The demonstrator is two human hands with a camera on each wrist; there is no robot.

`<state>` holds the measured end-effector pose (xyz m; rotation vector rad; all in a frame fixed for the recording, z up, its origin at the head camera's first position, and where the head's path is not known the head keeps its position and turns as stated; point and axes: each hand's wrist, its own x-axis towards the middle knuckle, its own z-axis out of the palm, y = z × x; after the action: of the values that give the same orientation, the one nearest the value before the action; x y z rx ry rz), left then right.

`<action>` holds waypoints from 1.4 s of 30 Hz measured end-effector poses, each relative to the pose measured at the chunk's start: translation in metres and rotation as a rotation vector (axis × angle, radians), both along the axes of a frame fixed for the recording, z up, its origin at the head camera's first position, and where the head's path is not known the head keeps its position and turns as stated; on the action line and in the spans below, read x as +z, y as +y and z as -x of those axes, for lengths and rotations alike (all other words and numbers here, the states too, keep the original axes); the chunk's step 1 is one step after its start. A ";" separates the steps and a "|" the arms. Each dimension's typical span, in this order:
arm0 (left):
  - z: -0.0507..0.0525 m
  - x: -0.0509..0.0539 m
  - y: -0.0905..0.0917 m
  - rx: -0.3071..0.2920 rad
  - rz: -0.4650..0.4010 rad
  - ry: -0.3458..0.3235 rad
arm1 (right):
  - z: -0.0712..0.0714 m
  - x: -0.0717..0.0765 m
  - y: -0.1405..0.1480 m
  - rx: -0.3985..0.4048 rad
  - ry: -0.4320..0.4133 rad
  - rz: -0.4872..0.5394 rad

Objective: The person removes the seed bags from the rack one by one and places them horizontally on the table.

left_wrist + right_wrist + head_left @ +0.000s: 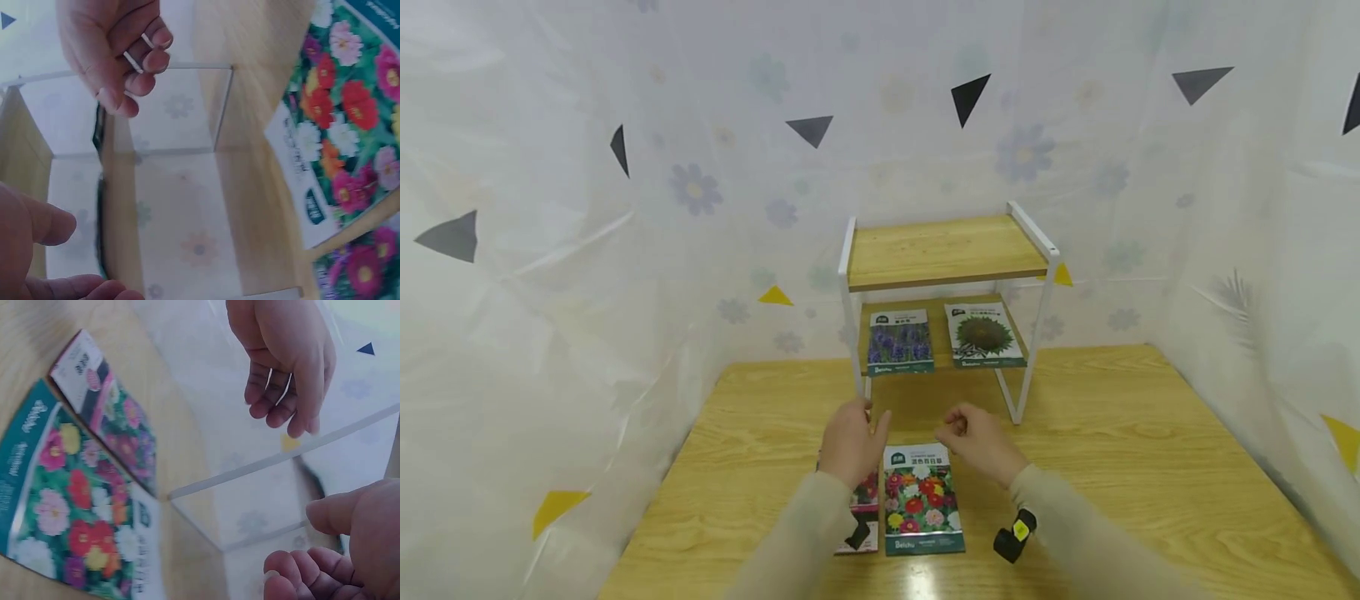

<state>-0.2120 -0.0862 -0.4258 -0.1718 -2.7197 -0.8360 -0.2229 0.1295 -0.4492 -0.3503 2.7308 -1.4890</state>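
Observation:
My left hand (848, 446) hovers in front of the shelf's left leg, above a pink-flowered seed packet (868, 493) that it partly hides; its thumb and fingers are apart and hold nothing. To the right, my right hand (985, 443) hangs by the upper right corner of a seed packet with mixed red, pink and white flowers (922, 500). Its fingers are loosely bent, with nothing between them in the right wrist view. Both packets lie side by side on the table. On the lower shelf board lie a purple-flower packet (900, 342) and a sunflower packet (983, 336), side by side.
A small two-tier shelf (947, 248) with white legs and wooden boards stands at the back of the wooden table (1105, 467). Behind it hangs a pale flowered curtain (895, 133) with triangle stickers. A black strap with a yellow mark (1021, 529) is at my right wrist.

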 end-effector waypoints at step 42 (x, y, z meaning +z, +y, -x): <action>0.098 0.101 0.057 -0.083 0.558 -0.290 | 0.104 0.111 -0.026 -0.016 0.049 -0.461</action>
<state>-0.3100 -0.0296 -0.3248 -0.2992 -3.1759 -0.0991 -0.3265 0.1034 -0.3386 -0.3514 2.9998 -0.8164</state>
